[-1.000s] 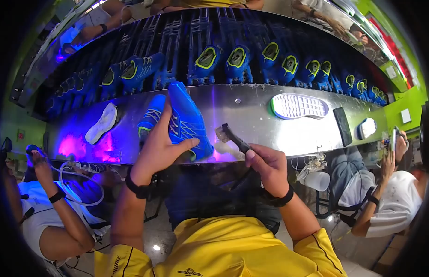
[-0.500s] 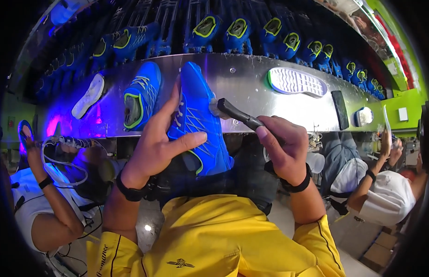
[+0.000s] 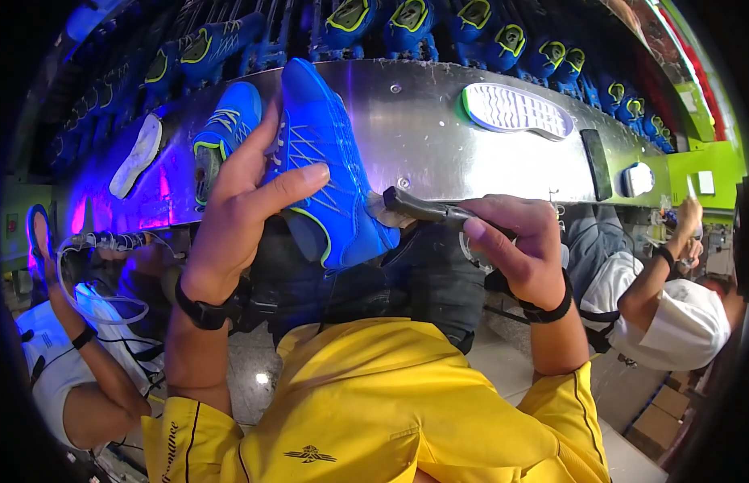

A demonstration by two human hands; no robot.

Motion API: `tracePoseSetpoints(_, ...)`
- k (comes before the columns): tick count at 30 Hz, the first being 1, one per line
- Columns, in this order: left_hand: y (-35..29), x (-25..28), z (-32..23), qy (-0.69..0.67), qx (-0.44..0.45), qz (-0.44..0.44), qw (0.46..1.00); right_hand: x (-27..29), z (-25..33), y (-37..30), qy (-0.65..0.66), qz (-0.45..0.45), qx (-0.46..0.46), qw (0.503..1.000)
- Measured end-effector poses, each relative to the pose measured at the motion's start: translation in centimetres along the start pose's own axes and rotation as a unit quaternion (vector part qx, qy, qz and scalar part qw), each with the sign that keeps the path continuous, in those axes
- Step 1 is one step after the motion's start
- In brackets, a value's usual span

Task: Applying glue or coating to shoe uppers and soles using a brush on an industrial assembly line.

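Note:
A blue shoe upper (image 3: pixel 330 153) with a lime-green collar lining is tilted in front of me, its toe pointing away. My left hand (image 3: pixel 250 181) is closed round its laced side, thumb across the lacing and fingers behind. In my right hand (image 3: pixel 515 233) is a brush (image 3: pixel 427 208) with a dark handle, gripped between thumb and fingers. Its pale bristles press on the shoe's lower right edge, near the heel. Just left of my left hand, a second blue shoe upper (image 3: pixel 233 117) rests on the metal ledge, partly hidden by that hand.
A metal ledge (image 3: pixel 423 153) runs across, with a white sole (image 3: pixel 517 111) at right and another sole (image 3: pixel 137 157) at left. A black block (image 3: pixel 596 165) lies farther right. Several blue shoes (image 3: pixel 411 20) hang on the rack behind. Co-workers sit on both sides.
My left hand has tipped the shoe, its toe moving up and left. The brush has moved along the lower edge toward the heel. My view has shifted slightly.

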State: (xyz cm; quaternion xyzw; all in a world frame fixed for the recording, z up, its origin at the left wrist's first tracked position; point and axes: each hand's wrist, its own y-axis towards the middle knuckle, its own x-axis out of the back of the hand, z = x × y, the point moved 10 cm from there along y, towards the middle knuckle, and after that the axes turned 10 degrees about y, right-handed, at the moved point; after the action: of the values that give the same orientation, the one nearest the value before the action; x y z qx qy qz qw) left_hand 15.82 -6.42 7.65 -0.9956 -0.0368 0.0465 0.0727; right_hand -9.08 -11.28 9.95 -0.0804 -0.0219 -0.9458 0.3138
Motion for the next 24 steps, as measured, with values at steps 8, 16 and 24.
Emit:
tracePoseSetpoints(8, 0.8, 0.1, 0.3, -0.025, 0.047, -0.031, 0.998, 1.7, 3.1, 0.3, -0.099, 0.009, 0.040, 0.994)
tracePoseSetpoints(16, 0.8, 0.1, 4.4, -0.153, 0.179, -0.077, 0.969, 3.2, 7.4, 1.8, -0.214, 0.004, 0.184, 0.959)
tracePoseSetpoints(24, -1.9, -2.3, 2.2, -0.016, 0.083, -0.026, 0.996, 3.9, 9.9, 3.3, -0.239, 0.048, 0.255, 0.936)
